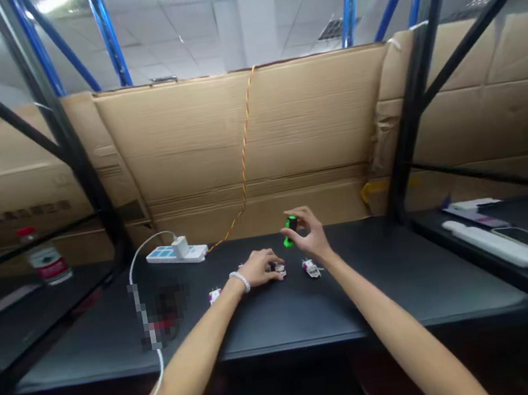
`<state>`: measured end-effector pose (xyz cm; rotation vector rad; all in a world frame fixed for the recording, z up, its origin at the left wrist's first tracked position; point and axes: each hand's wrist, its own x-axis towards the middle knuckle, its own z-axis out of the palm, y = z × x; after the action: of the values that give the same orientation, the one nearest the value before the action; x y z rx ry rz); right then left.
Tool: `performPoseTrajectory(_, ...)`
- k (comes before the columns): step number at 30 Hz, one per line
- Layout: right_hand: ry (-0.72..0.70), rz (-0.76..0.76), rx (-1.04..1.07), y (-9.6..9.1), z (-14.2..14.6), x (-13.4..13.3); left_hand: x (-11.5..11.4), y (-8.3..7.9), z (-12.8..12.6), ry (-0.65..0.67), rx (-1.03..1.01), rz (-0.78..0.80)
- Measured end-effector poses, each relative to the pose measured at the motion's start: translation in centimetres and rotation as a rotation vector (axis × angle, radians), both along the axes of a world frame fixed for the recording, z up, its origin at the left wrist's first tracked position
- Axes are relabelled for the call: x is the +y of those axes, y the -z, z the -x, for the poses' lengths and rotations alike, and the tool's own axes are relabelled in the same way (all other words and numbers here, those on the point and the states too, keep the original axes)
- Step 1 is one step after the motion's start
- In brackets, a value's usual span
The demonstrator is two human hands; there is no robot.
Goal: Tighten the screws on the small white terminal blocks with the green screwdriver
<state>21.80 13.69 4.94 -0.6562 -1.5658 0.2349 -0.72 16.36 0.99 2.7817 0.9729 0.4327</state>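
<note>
1. Hazard, drop: the right hand point(311, 235) holds the green part point(290, 229) clear of the worktop point(383, 285), above and just behind the second module point(311, 268). The hold is by fingertips only. Judged risk: a slip would let the part fall onto that module or roll away across the dark surface.
2. Hazard, displacement: the left hand point(258, 269) rests on the module point(279, 267). Judged risk: sideways pressure could slide it into the second module, which lies near it on the right. The third module point(214, 295) lies just beside the left wrist, so a wrist movement could brush it.
3. Hazard, snagging: the white cable point(157, 368) loops from the power strip point(173, 255) along the left of the worktop and passes near the left forearm. The twisted wire point(243, 154) hangs down the cardboard behind both hands. Judged risk: either could catch on a raised arm.
4. Right grip: narrow. Thumb and fingertips are closed on the upper end of the green part, which is tilted, with its lower end free.
5. Left grip: low and curled, with the fingers on top of the module. Whether they pinch it or only press it against the worktop cannot be told from this view.
6. Location: the green part is in the air near the rear centre of the worktop. The three modules lie in a loose row in front of it.
</note>
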Motion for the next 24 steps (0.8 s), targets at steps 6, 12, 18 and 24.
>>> performPoseTrajectory(6,-0.072,0.02,-0.033,0.1,0.11,-0.03,0.06,-0.03,-0.03,-0.001,0.007,0.011)
performPoseTrajectory(12,0.022,0.009,-0.002,0.15,0.37,-0.17,0.02,0.01,-0.03,-0.006,0.003,0.009)
performPoseTrajectory(18,-0.029,0.023,-0.014,0.32,0.55,-0.12,-0.16,-0.13,-0.11,-0.011,0.007,0.019)
performPoseTrajectory(24,0.093,-0.006,0.015,0.18,0.28,-0.22,-0.16,-0.08,-0.07,-0.019,0.003,0.025)
